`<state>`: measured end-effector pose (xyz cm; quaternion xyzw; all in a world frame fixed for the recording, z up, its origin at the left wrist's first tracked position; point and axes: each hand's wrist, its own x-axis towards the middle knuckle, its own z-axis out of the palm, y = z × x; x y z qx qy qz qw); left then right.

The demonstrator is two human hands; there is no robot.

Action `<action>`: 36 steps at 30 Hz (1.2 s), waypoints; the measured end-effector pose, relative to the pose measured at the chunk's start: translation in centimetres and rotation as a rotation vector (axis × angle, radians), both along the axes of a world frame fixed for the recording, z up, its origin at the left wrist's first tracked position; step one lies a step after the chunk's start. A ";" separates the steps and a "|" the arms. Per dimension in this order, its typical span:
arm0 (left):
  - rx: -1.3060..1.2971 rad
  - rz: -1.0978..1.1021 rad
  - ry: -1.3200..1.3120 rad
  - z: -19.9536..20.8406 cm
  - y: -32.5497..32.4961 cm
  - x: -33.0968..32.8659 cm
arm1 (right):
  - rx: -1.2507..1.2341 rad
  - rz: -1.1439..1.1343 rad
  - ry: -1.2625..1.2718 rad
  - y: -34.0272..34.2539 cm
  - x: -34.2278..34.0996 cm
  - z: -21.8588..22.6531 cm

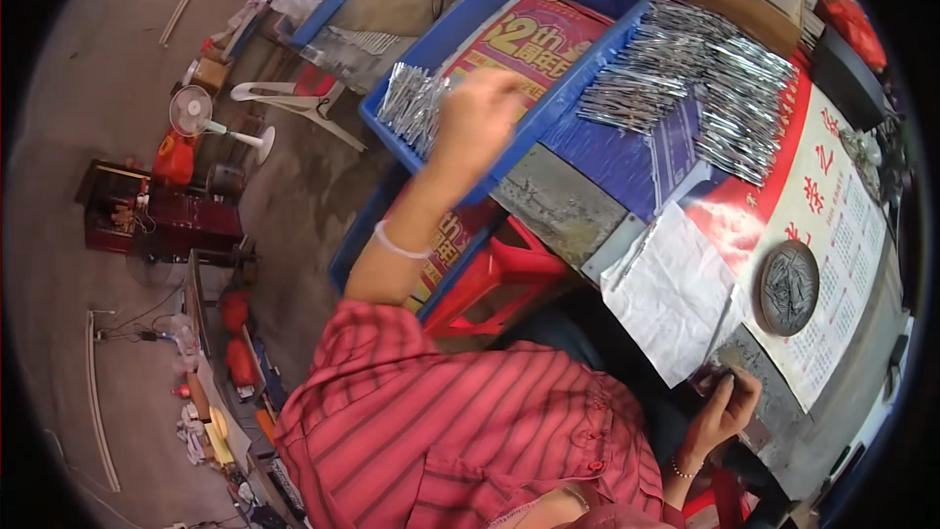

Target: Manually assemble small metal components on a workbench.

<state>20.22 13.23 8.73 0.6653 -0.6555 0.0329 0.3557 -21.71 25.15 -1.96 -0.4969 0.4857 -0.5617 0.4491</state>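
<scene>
My left hand (477, 122) is over the blue plastic tray (578, 98), beside a pile of thin shiny metal pieces (413, 103) at its left end. Its fingers are smeared by motion, so I cannot tell whether it holds anything. Low on the right, my right hand (727, 413) is at the near edge of the worktable, thumb and fingers pinched together. Whatever is between them is too small and dark to make out. Just beyond it lies a crumpled white sheet (671, 294). A round dish (789, 288) of small dark metal pins stands to its right.
Rows of shiny metal strips (739, 98) cover the table's far side. A printed calendar sheet (832, 304) lies along the right. Under the upper tray are a second blue tray (351, 245) and a red plastic stool (504, 269). A white fan (192, 112) stands on the floor at left.
</scene>
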 end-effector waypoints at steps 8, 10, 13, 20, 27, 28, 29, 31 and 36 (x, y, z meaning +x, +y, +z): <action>0.395 0.431 -0.253 -3.7 4.1 13.9 | 0.148 -0.066 0.055 -1.3 -0.3 1.1; 0.410 0.468 -0.264 -3.1 3.9 13.3 | 0.147 -0.087 0.093 -1.7 -0.5 1.9; 0.367 0.444 -0.372 -3.6 3.5 13.1 | 0.110 -0.079 0.184 -2.4 -1.1 3.7; 0.291 0.483 -0.232 -3.6 4.2 12.5 | 0.011 0.032 0.596 -8.5 -3.5 6.0; -0.032 -0.048 0.646 -0.5 6.0 2.4 | -0.104 0.191 1.180 -15.0 -5.7 5.2; 0.033 -0.154 0.827 -0.3 6.3 -0.5 | -0.097 0.181 1.188 -15.0 -5.9 5.3; 0.094 -0.249 0.993 0.0 6.9 -3.0 | -0.061 0.191 1.253 -15.2 -5.7 5.3; 0.313 -0.510 1.275 -0.8 7.5 -7.4 | -0.029 0.212 1.319 -15.7 -5.6 5.0; 0.744 -0.730 1.677 -3.5 8.3 -14.9 | -0.072 0.271 1.335 -16.6 -5.7 4.9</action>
